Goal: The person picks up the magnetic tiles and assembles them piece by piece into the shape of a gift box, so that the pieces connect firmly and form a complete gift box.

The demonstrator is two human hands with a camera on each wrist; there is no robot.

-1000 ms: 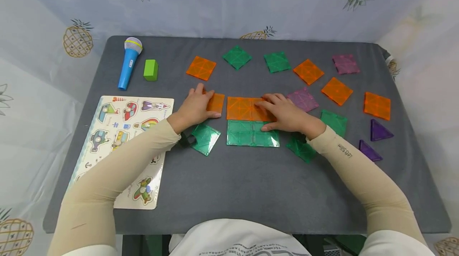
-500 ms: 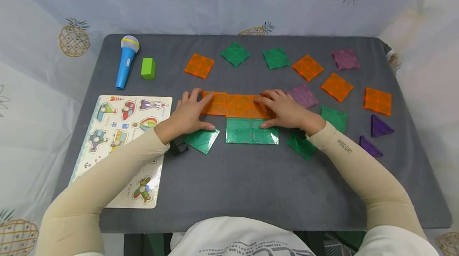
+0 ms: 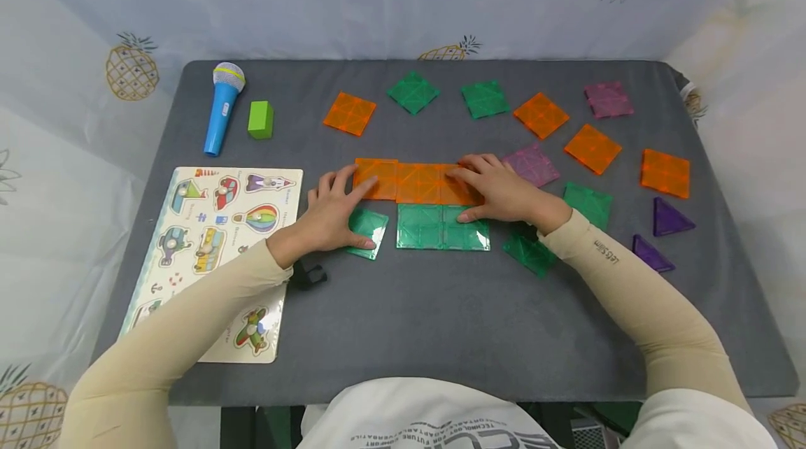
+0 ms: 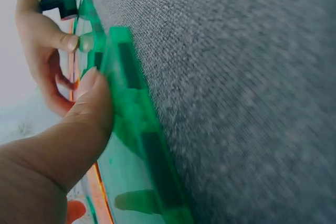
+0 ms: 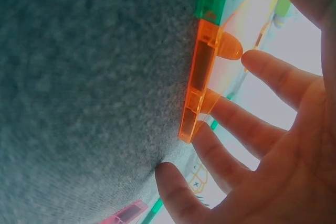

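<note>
Three orange square tiles [image 3: 418, 184] lie edge to edge in a row, with two green tiles [image 3: 419, 227] against the near side of the middle and right ones. My left hand [image 3: 329, 217] rests with fingers spread over a separate green tile [image 3: 373, 226]; its thumb lies on that tile, also in the left wrist view [image 4: 86, 114]. With fingers extended, my right hand [image 3: 500, 190] touches the rightmost orange tile and the green one below it. The right wrist view shows those fingertips at the orange tile's edge [image 5: 202, 66].
On the left lie a picture puzzle board [image 3: 214, 225], a blue toy microphone [image 3: 220, 113] and a green block [image 3: 261, 119]. Loose orange, green and pink tiles [image 3: 532, 164] and purple triangles [image 3: 671, 217] lie behind and to the right.
The left orange tile has moved right against the row. My left hand has since come off it and moved toward me onto the loose green tile, which has turned slightly. My right hand stays in place.
</note>
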